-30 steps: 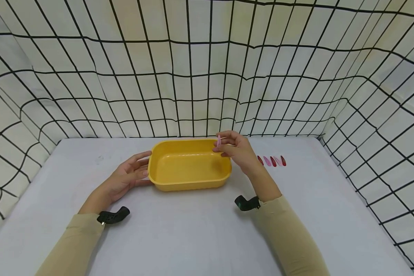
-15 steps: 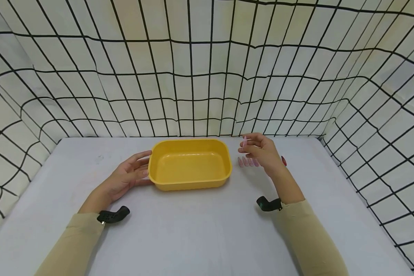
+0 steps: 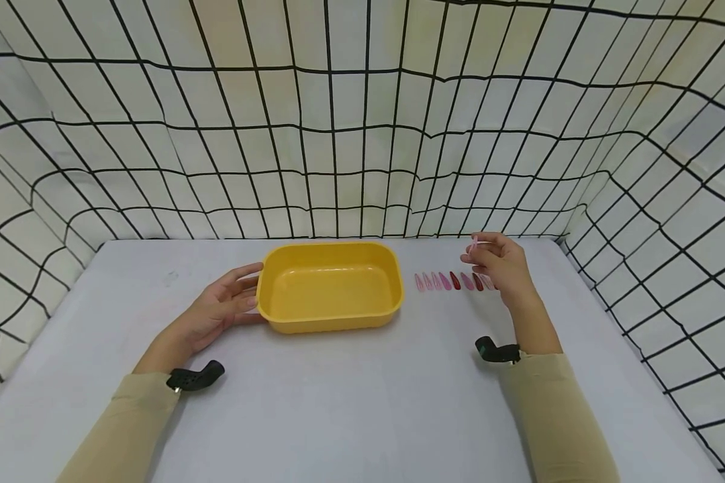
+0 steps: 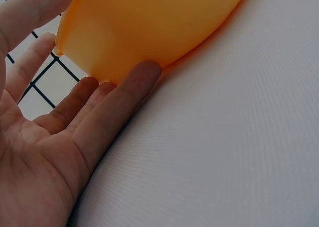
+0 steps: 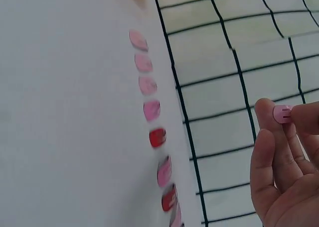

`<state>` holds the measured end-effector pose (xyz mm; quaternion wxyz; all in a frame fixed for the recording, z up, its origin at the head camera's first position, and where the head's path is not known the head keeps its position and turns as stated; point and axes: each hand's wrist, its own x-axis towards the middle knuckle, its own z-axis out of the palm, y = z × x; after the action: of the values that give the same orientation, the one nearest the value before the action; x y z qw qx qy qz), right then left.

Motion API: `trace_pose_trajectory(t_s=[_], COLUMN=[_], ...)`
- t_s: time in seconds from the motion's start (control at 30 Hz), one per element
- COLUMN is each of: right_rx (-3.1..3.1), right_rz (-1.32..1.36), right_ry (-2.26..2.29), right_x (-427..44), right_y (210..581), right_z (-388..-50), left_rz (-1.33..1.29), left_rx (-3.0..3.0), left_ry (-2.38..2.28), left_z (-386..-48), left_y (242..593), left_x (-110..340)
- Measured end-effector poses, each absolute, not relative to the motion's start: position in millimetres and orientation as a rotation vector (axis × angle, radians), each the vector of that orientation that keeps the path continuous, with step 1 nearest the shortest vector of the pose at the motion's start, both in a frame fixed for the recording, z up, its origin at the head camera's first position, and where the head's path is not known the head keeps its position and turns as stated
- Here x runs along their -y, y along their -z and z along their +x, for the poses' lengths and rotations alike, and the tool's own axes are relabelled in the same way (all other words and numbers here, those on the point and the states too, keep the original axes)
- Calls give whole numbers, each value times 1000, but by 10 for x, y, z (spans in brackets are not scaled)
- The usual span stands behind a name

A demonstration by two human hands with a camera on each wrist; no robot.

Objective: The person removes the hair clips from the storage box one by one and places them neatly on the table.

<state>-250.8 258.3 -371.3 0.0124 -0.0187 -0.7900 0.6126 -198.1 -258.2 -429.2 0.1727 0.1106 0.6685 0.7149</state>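
Observation:
A yellow plastic tub (image 3: pixel 329 322) stands on the white table. My left hand (image 3: pixel 220 308) touches its left end with loosely extended fingers; in the left wrist view the thumb (image 4: pixel 134 85) lies against the tub's outer wall. Raised above the table to the right, my right hand (image 3: pixel 498 265) pinches a pink snap hair clip (image 5: pixel 282 114) between thumb and fingertips. Below and left of that hand lies a row of snap hair clips (image 3: pixel 445 281) in pale pink, mauve and dark red. The right end of the row is partly hidden behind the hand in the head view.
Black wire mesh (image 3: pixel 350 154) over white cloth rises behind the table (image 3: pixel 338 402) and along both sides. The clip row lies just right of the tub, near the back edge. Each wrist wears a black band (image 3: pixel 196 377).
My right hand has moved right from over the tub's right rim, past the clip row, still pinching the pink clip. More of the row's left part shows. The left hand stays at the tub.

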Motion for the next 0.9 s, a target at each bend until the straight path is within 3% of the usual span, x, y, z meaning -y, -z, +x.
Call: trace_pose_trajectory(t_s=[0.9], right_rx=[2819], right_rz=[-335], right_ry=[-1484], right_x=[-3347], right_y=[4037], right_z=[-2549], left_rz=[356], left_rx=[-1892], left_ry=[-2028], left_z=[-1974], left_y=[4271], left_x=[2571])
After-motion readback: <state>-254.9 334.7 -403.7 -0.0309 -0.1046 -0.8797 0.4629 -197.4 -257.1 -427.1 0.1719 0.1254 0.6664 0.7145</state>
